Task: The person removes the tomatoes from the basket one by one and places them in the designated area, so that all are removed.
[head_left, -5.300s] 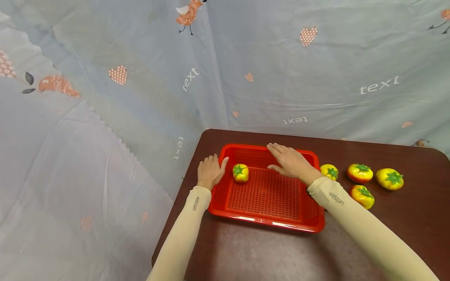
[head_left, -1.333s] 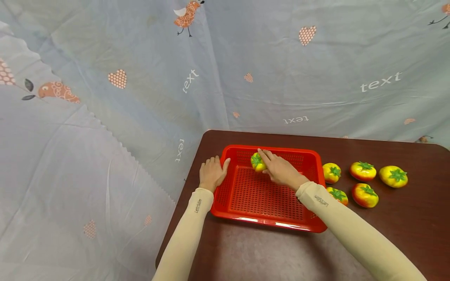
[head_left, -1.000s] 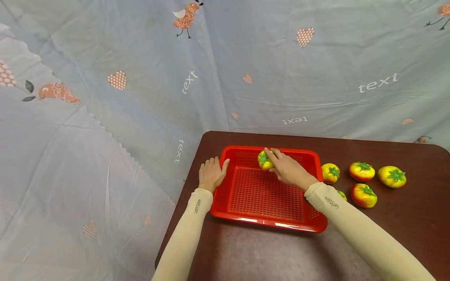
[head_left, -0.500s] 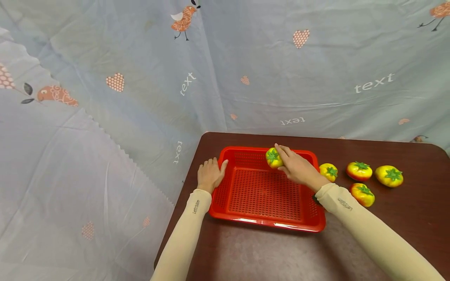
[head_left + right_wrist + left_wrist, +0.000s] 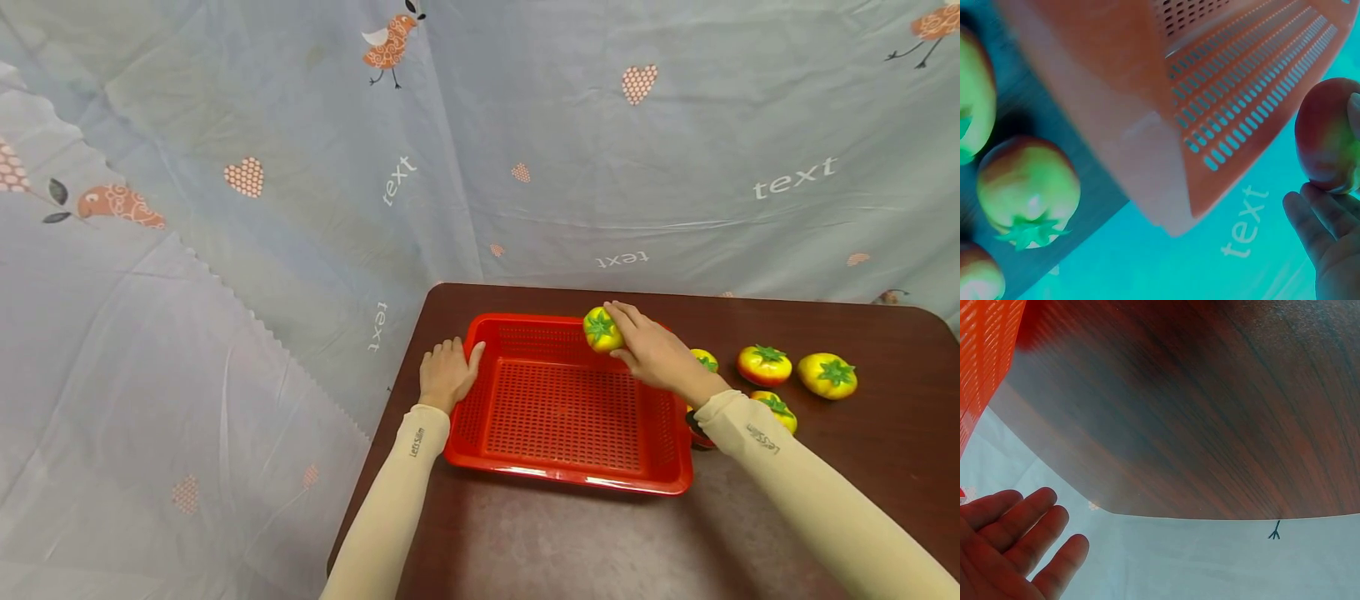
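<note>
A red plastic basket with perforated walls and floor sits on the dark brown table. My right hand grips a yellow-and-red persimmon with a green leafy top, above the basket's back rim toward its right side. The right wrist view has this persimmon at its right edge, between thumb and fingers. At the basket's left rim is my left hand, its thumb over the edge and nothing held. Left-hand fingers look extended in the left wrist view, beside the table's edge.
Several more persimmons lie on the table right of the basket, including a red-bottomed one and a yellow one. My right forearm partly covers the nearer ones. Grey printed cloth hangs behind the table and at its left.
Earlier the persimmon lay in the basket's left part and my right hand was empty. Now the right hand holds it, having moved right and slightly up. My left hand has stayed at the rim.
</note>
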{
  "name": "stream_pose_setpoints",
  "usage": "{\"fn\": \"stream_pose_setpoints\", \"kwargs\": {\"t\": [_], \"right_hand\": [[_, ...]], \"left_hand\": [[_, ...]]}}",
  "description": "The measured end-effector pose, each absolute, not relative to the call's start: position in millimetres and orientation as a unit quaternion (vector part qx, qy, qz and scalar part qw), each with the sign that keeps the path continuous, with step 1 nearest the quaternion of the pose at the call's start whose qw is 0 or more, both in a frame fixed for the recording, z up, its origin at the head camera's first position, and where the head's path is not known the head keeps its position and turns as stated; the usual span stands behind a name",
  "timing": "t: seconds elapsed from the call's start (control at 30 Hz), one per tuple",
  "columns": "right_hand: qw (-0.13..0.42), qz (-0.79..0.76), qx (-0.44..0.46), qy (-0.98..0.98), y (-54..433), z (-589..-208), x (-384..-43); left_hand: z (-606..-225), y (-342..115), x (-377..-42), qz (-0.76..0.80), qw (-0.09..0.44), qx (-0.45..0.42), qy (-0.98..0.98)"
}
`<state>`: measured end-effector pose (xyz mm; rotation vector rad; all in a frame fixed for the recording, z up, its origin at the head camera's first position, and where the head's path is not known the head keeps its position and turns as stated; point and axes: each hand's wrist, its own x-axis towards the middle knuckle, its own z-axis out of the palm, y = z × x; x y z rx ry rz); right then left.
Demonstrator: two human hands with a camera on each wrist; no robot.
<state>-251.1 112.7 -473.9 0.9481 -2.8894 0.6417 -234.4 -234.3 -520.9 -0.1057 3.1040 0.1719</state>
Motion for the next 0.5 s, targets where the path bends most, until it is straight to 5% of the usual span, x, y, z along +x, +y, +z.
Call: {"fn": "stream_pose_setpoints", "kwargs": {"t": [0.5], "right_hand": [[0.060, 0.222, 0.294, -0.928, 149.4, -469.1, -249.0]], "left_hand": [[-522.6, -235.5, -236.6, 0.053, 0.020, -0.036, 0.998]]}}
